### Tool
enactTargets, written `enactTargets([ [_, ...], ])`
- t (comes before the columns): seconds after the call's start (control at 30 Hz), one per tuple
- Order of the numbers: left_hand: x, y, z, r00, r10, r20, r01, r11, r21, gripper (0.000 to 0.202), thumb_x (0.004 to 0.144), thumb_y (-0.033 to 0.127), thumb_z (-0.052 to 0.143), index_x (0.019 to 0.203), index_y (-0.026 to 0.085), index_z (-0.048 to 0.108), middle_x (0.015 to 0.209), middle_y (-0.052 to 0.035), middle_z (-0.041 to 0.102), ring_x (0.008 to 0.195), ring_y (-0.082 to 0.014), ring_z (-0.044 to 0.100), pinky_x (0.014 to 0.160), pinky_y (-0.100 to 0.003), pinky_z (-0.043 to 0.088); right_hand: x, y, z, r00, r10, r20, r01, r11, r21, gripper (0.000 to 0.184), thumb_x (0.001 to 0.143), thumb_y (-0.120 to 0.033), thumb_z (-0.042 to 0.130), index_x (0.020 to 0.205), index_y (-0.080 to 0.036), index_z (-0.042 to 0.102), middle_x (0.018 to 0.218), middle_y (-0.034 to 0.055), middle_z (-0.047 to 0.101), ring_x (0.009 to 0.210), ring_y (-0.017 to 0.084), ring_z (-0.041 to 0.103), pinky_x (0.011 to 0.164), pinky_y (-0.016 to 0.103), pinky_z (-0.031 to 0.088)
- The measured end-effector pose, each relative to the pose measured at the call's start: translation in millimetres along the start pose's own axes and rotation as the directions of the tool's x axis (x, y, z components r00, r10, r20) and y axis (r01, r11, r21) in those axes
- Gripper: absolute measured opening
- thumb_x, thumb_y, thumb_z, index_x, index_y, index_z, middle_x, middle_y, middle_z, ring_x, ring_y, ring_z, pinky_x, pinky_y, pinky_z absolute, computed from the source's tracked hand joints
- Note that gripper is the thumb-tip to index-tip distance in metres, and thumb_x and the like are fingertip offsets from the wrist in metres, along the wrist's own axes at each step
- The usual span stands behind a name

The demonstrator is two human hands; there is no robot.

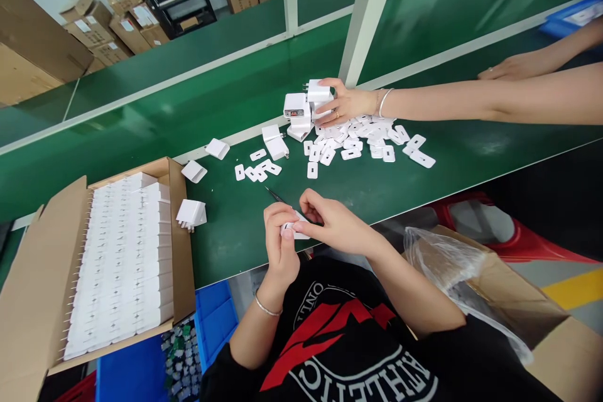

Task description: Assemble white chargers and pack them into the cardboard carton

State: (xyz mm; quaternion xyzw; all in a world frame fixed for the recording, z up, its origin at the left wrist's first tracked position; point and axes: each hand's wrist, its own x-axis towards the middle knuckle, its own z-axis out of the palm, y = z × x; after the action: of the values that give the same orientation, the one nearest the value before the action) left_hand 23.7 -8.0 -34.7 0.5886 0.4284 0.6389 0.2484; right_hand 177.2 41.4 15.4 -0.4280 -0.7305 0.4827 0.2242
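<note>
Black shirt (pixel 358 339) at the bottom edge, printed in red and white, letters partly readable as "ATHLETIC" and "ONLI". Left hand (pixel 281 245) and right hand (pixel 332 224) close together just above the near edge of the green table (pixel 235 232), both closed around one small white charger (pixel 294 230), fingers curled over it so that little of it shows. Thin dark tweezers (pixel 274 195) lying on the table just behind the hands. Open cardboard box (pixel 179 251) to the left, packed with neat rows of white chargers. Further back, a pile of flat white stickers (pixel 358 138) and a co-worker's hand (pixel 346 103) gripping a stack of chargers (pixel 306 107). Labels on the distant cartons too small to read.
</note>
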Motion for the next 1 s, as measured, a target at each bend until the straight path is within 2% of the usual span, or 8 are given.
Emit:
enactTargets([
  [0.1, 1.2, -0.7, 2.8, 1.0, 0.015, -0.014, -0.015, 1.0, 0.004, 0.021, 0.11, 0.034, 0.043, 0.108, 0.024, 0.062, 0.108, -0.006, 0.059, 0.105, -0.0218, 0.058, 0.092, -0.038, 0.051, 2.6, 7.2, 12.3, 0.997, 0.031, 0.074, -0.048, 0.972, 0.229, 0.038, 0.101, -0.063, 0.055, 0.104, -0.026, 0.051, 0.084, -0.0043, 0.056, 0.074, 0.015, 0.05, 0.069, 0.029, 0.039],
  [0.27, -1.8, -6.9, 3.0, 0.999, -0.019, -0.043, 0.022, 0.997, 0.071, 0.025, 0.111, 0.034, 0.04, 0.113, 0.024, 0.062, 0.113, -0.0069, 0.058, 0.107, -0.0212, 0.058, 0.092, -0.037, 0.051, 6.4, 11.4, 45.9, 0.998, 0.069, -0.013, -0.056, 0.888, 0.456, 0.038, 0.104, -0.062, 0.049, 0.106, -0.025, 0.054, 0.094, -0.0014, 0.061, 0.084, 0.017, 0.055, 0.079, 0.032, 0.044],
  [0.4, -3.7, -9.6, 1.0, 0.999, -0.005, -0.047, 0.012, 0.989, 0.145, 0.029, 0.111, 0.037, 0.037, 0.116, 0.023, 0.062, 0.115, -0.008, 0.058, 0.108, -0.022, 0.058, 0.093, -0.039, 0.052, 7.6, 12.6, 63.6, 0.99, 0.114, -0.084, -0.054, 0.854, 0.517, 0.045, 0.104, -0.069, 0.043, 0.113, -0.025, 0.051, 0.096, 0.0006, 0.061, 0.085, 0.019, 0.058, 0.08, 0.035, 0.047],
  [0.47, -3.6, -9.1, 1.0, 0.999, 0.004, -0.053, 0.004, 0.988, 0.154, 0.03, 0.111, 0.038, 0.036, 0.113, 0.023, 0.062, 0.114, -0.0079, 0.059, 0.107, -0.0221, 0.059, 0.093, -0.039, 0.053, 8.1, 15.0, 68.4, 0.99, 0.085, -0.115, -0.008, 0.835, 0.55, 0.052, 0.105, -0.073, 0.034, 0.115, -0.025, 0.051, 0.1, 0.0028, 0.061, 0.087, 0.02, 0.058, 0.082, 0.037, 0.049],
  [0.6, -4.1, -7.5, 3.4, 0.993, -0.034, -0.111, 0.048, 0.99, 0.132, 0.033, 0.111, 0.042, 0.033, 0.107, 0.024, 0.06, 0.113, -0.0076, 0.058, 0.103, -0.0218, 0.061, 0.087, -0.037, 0.054, 7.1, 20.2, 74.9, 0.99, 0.044, -0.132, 0.058, 0.731, 0.68, 0.064, 0.102, -0.079, 0.025, 0.12, -0.025, 0.055, 0.105, 0.0062, 0.061, 0.089, 0.021, 0.059, 0.082, 0.038, 0.053],
  [0.73, -6.2, -7.5, 5.7, 0.988, -0.021, -0.156, 0.034, 0.996, 0.08, 0.031, 0.111, 0.04, 0.033, 0.107, 0.024, 0.06, 0.113, -0.0075, 0.057, 0.105, -0.0219, 0.06, 0.085, -0.036, 0.053, 2.2, 20.3, 80.4, 0.988, 0.097, -0.119, 0.008, 0.742, 0.67, 0.066, 0.1, -0.081, 0.031, 0.123, -0.024, 0.055, 0.102, 0.0063, 0.063, 0.082, 0.021, 0.06, 0.076, 0.037, 0.054],
  [0.9, -8.0, -6.9, 5.4, 0.985, 0.104, -0.135, -0.086, 0.987, 0.137, 0.027, 0.11, 0.038, 0.036, 0.11, 0.024, 0.06, 0.112, -0.0067, 0.058, 0.108, -0.0228, 0.058, 0.097, -0.042, 0.05, -4.5, 14.9, 83.8, 0.965, 0.084, -0.25, 0.083, 0.803, 0.59, 0.058, 0.108, -0.067, 0.024, 0.127, -0.024, 0.058, 0.123, 0.0088, 0.067, 0.107, 0.023, 0.065, 0.097, 0.04, 0.053],
  [1.0, -8.9, -6.5, 4.4, 0.983, 0.137, -0.123, -0.12, 0.984, 0.134, 0.027, 0.11, 0.039, 0.036, 0.112, 0.025, 0.059, 0.113, -0.0066, 0.058, 0.11, -0.0233, 0.057, 0.099, -0.044, 0.05, -8.2, 10.9, 85.1, 0.955, 0.053, -0.292, 0.124, 0.824, 0.553, 0.053, 0.111, -0.06, 0.024, 0.13, -0.024, 0.058, 0.124, 0.0087, 0.068, 0.109, 0.023, 0.065, 0.096, 0.04, 0.053],
])
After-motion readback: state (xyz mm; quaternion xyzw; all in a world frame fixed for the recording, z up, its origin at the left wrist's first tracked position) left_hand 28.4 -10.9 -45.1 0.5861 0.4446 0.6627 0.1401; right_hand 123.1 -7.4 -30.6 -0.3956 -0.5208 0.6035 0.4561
